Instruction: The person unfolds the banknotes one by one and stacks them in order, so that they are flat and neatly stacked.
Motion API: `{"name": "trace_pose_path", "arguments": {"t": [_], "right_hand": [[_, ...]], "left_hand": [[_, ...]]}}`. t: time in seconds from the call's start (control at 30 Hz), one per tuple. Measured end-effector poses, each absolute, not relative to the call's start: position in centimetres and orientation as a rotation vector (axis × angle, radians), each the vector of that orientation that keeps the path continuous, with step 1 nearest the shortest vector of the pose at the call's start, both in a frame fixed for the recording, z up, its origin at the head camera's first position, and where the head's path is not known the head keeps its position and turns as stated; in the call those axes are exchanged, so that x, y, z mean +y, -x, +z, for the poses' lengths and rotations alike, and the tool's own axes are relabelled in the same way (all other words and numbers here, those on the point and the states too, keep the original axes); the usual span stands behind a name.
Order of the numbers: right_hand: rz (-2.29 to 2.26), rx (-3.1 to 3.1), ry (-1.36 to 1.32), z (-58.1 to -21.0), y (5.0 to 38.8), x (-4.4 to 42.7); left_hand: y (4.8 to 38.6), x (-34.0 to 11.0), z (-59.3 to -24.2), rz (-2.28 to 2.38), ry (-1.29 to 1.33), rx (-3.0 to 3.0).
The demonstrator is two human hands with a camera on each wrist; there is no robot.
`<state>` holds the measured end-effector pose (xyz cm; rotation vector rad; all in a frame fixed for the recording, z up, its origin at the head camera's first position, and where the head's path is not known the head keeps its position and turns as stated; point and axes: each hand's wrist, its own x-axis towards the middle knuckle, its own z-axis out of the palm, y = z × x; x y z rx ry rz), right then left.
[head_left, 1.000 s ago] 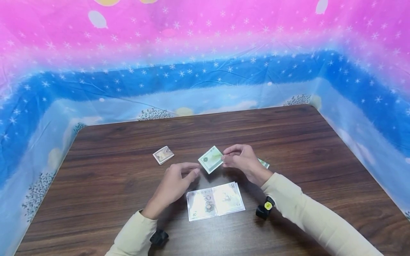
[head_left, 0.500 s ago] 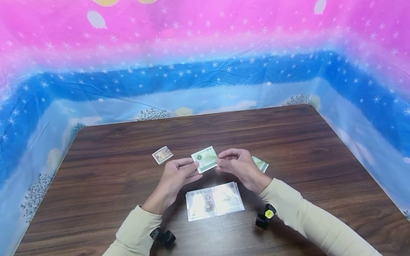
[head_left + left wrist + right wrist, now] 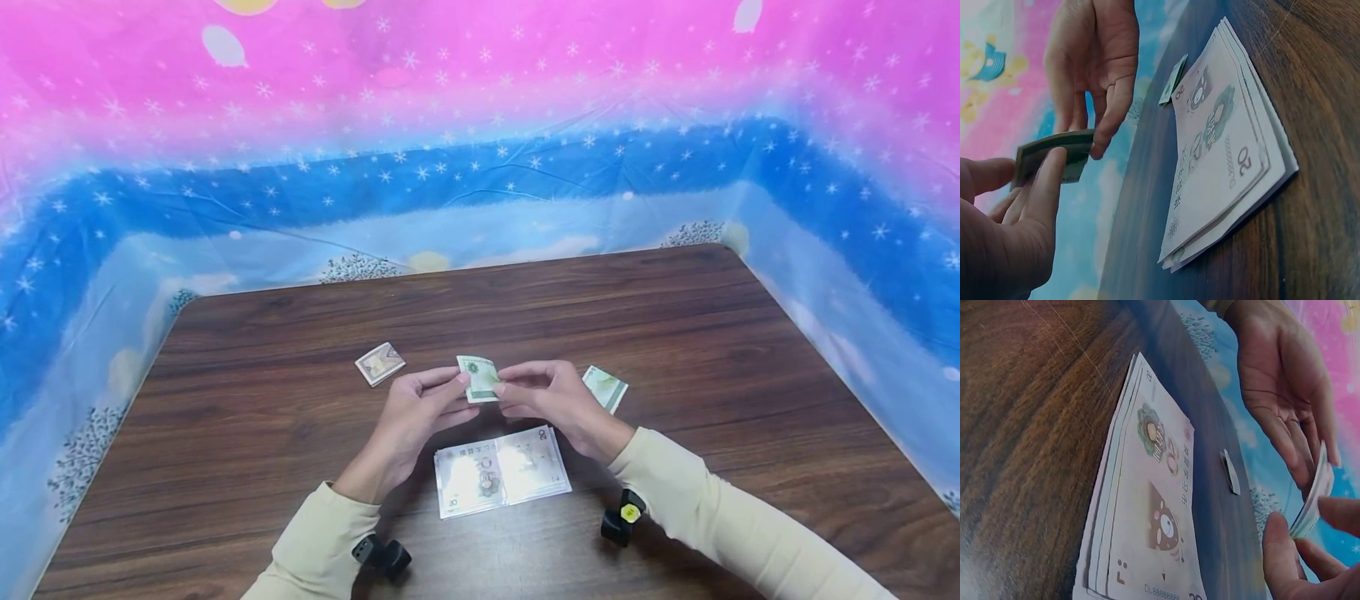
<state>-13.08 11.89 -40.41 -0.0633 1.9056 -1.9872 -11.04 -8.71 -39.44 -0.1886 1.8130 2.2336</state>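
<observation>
A small green banknote (image 3: 481, 377), with play-money print, is held above the table between both hands. My left hand (image 3: 408, 421) pinches its left edge between thumb and fingers. The right hand (image 3: 558, 402) pinches the opposite edge. The note bows slightly in the right wrist view, where its edge shows more than one layer (image 3: 1314, 497). Below the hands, a stack of pale pinkish banknotes (image 3: 502, 472) marked 20 lies on the table, its layers slightly offset.
A brown folded banknote (image 3: 380, 364) lies to the left on the wooden table (image 3: 262, 467). Another green banknote (image 3: 606, 388) lies beside the right hand. A pink and blue snowflake cloth (image 3: 480, 167) hangs around the table's far and side edges.
My left hand has come up and taken hold of the green note's left edge. The note has turned more level and bent, and the hands have drawn closer together.
</observation>
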Motion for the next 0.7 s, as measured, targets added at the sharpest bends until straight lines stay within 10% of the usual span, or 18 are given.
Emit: {"name": "trace_pose_path", "arguments": {"t": [0.7], "right_hand": [[-1.829,1.872,0.200,-39.71,12.38,11.69]], "left_hand": [[10.93,-8.46,-39.76,2.189,0.026,1.856]]}}
